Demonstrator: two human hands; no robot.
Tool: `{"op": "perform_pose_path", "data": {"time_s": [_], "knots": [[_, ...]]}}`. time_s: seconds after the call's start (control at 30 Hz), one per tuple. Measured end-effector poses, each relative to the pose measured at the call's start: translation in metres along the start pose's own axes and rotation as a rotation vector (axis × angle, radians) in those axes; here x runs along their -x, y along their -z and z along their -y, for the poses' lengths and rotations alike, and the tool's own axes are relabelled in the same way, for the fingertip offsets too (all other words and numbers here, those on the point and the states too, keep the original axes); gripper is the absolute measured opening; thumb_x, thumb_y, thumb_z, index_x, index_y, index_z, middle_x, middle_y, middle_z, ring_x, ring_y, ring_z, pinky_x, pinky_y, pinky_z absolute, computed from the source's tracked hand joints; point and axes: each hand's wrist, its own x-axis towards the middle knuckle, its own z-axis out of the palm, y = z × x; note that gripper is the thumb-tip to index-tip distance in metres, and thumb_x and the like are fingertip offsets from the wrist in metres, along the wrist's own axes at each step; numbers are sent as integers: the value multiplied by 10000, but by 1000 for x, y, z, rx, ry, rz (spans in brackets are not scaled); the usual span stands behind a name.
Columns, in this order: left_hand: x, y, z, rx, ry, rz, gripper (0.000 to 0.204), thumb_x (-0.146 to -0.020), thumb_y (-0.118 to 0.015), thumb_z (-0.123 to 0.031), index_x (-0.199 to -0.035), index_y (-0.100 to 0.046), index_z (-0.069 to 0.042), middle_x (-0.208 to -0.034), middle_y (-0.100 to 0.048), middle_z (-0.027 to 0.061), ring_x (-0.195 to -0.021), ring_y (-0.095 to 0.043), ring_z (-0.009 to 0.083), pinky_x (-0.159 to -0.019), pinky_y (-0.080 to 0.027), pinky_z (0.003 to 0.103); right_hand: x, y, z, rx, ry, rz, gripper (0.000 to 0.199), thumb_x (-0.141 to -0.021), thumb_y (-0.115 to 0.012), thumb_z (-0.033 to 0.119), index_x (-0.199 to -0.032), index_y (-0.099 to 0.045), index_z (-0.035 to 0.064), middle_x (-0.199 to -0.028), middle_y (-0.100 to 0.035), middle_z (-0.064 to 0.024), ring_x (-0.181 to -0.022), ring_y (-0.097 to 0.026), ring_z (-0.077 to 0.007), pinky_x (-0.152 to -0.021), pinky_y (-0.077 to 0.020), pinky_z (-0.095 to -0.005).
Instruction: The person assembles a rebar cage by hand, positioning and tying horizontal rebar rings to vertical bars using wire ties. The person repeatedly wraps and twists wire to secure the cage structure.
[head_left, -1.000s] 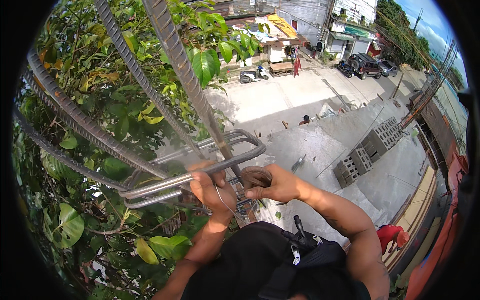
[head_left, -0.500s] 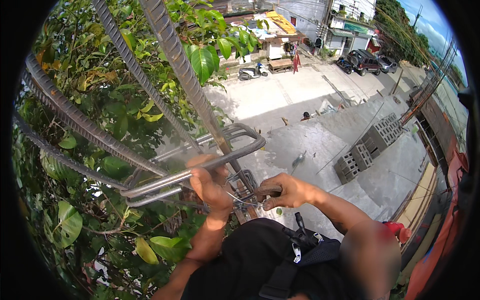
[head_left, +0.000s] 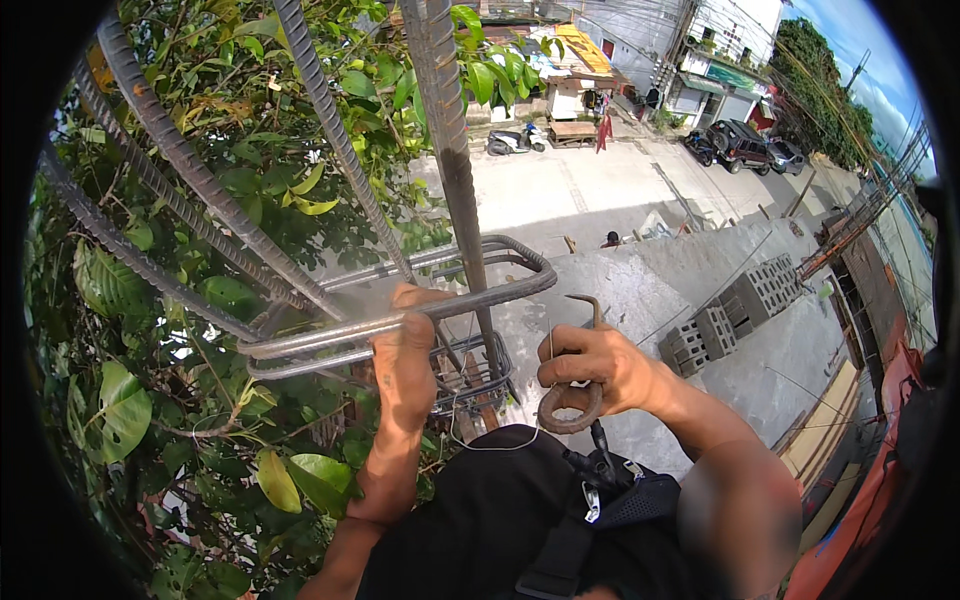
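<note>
My left hand [head_left: 405, 365] is wrapped around the near side of the bent-steel stirrups [head_left: 505, 297], which encircle upright ribbed rebars [head_left: 452, 150]. In my right hand [head_left: 615, 365], to the right of the stirrups, is a rusty tying hook [head_left: 547, 411]. Its ring end hangs below the fingers and its curved tip sticks up above them. A thin tie wire [head_left: 495, 447] bows between the lower stirrups and the right hand. A straight length of wire also shows beside those fingers; whether it is the same piece, I cannot tell.
More rebars [head_left: 190, 170] lean at the left among leafy branches [head_left: 125, 400]. Further stirrups [head_left: 500, 375] sit lower on the column. Below lies a concrete slab [head_left: 640, 285] with stacked hollow blocks [head_left: 735, 310]. Planks [head_left: 825, 420] lie at the right; vehicles [head_left: 740, 145] stand on the street.
My right hand has moved right, away from the left hand, and the hook has turned so its tip points up. The wire now bows lower. My left hand keeps its hold on the stirrups.
</note>
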Motion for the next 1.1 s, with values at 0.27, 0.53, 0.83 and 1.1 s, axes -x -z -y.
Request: {"op": "perform_pose_path", "data": {"time_s": [0.27, 0.53, 0.83, 1.1], "knots": [[1, -10, 2, 126, 33, -53, 589, -942, -388, -534, -1131, -539, 3, -1071, -565, 117, -948, -540, 204, -849, -436, 350, 2, 8, -4, 450, 215, -457, 323, -520, -724, 4, -832, -650, 47, -799, -547, -79, -558, -574, -168, -430, -446, -290], [1, -39, 0, 512, 26, -63, 632, -934, -351, -564, -1283, -377, -38, -1194, -549, 217, -1079, -568, 309, -951, -431, 429, -18, 46, 21, 603, 185, -529, 385, -465, -706, -3, -839, -631, 52, -763, -521, -70, -562, -556, -181, -448, -434, -284], [-6, -58, 5, 576, -42, -42, 767, -739, -788, -153, -1336, -339, 22, -1124, -556, 164, -1035, -577, 245, -908, -472, 360, -53, 74, 37, 487, 34, -473, 358, -504, -729, -2, -834, -603, 58, -787, -534, -95, -600, -597, -252, -504, -484, -330], [-17, -54, 15, 430, -48, 18, 580, -737, -787, -126, -1215, -496, 30, -958, -616, 107, -875, -591, 177, -801, -483, 297, -75, 81, 22, 483, -33, -489, 339, -532, -836, 54, -803, -635, 23, -746, -534, -80, -659, -558, -210, -569, -445, -311]]}}
